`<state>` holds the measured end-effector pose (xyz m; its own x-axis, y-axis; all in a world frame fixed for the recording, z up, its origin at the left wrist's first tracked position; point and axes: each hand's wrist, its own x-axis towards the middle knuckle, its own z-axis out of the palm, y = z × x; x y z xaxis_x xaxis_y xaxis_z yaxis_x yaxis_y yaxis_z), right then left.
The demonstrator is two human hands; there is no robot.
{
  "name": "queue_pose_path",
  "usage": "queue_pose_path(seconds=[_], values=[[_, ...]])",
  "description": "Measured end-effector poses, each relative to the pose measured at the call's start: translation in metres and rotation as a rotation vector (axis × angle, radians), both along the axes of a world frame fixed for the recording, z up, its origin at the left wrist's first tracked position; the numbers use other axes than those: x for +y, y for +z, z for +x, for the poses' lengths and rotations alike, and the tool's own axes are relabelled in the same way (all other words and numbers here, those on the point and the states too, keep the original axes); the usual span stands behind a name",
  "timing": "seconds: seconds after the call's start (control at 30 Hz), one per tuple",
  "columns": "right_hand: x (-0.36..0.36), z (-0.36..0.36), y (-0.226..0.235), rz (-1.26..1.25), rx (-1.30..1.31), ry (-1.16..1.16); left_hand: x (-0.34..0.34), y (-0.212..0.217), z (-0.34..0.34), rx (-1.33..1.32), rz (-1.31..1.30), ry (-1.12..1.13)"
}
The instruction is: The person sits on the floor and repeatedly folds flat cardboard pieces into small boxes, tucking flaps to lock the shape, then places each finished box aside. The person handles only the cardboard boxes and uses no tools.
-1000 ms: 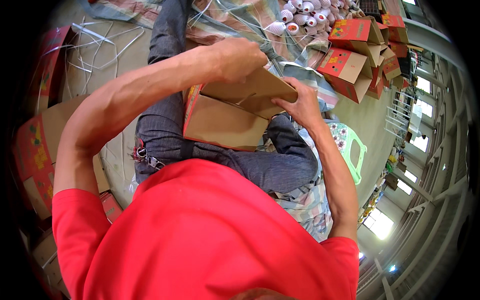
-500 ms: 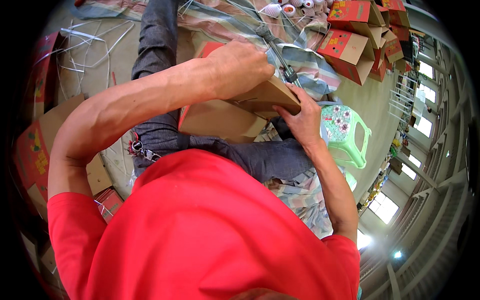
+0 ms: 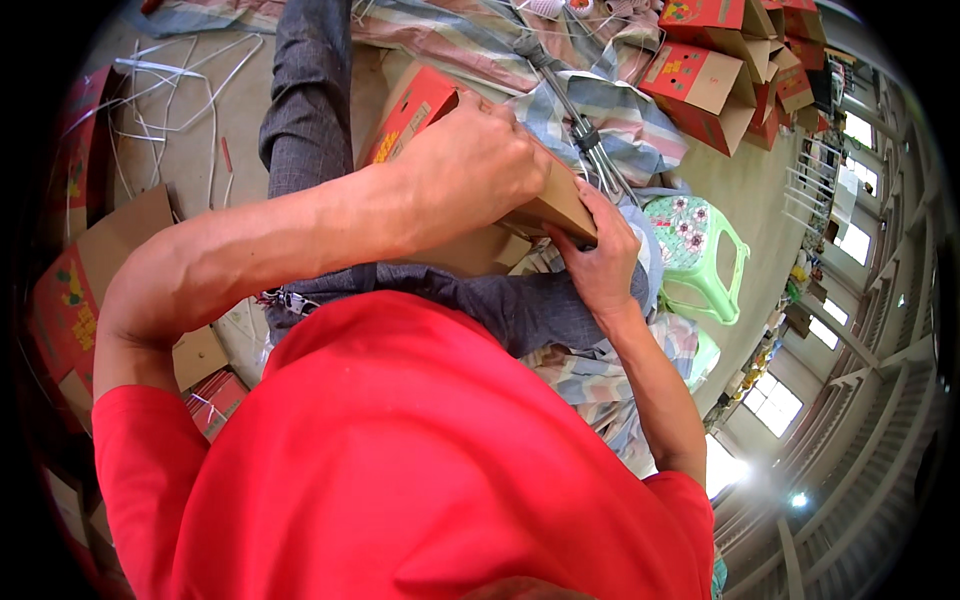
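Note:
A red and brown cardboard box (image 3: 420,100) lies tilted between my legs, its printed red side at the far left and a bare brown panel at the near right. My left hand (image 3: 480,165) is closed over the upper edge of the box, with the fingertips hidden behind the knuckles. At the right end of the brown panel, my right hand (image 3: 605,255) pinches its corner, thumb on the near face and fingers on the far side. The inside of the box is mostly covered by my left forearm.
A green stool with a flowered seat (image 3: 685,235) stands right of my right hand. Metal folding legs (image 3: 590,145) rest on the striped sheet (image 3: 440,35). Red cartons (image 3: 700,85) pile up at far right; more cartons (image 3: 70,300) and white straps (image 3: 205,90) lie at left.
The box has tipped, so more of its red side shows and less of its brown inside. My left hand has come slightly nearer, still closed on the edge; the right keeps its corner.

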<state>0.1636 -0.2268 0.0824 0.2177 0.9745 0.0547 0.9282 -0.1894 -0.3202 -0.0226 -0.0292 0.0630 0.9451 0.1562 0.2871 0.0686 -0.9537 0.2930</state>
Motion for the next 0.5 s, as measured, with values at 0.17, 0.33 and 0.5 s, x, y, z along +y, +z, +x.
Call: queue_pose_path(seconds=[0.17, 0.33, 0.5], values=[[-0.007, -0.001, -0.004, 0.022, -0.055, 0.015, -0.001, -0.012, 0.001, -0.017, 0.004, -0.028], [-0.016, -0.011, -0.015, 0.039, -0.107, 0.01, -0.01, -0.025, -0.009, -0.071, 0.051, -0.021], [-0.024, -0.014, -0.037, 0.046, -0.139, 0.02, -0.015, -0.033, -0.009, -0.029, 0.053, -0.028]])
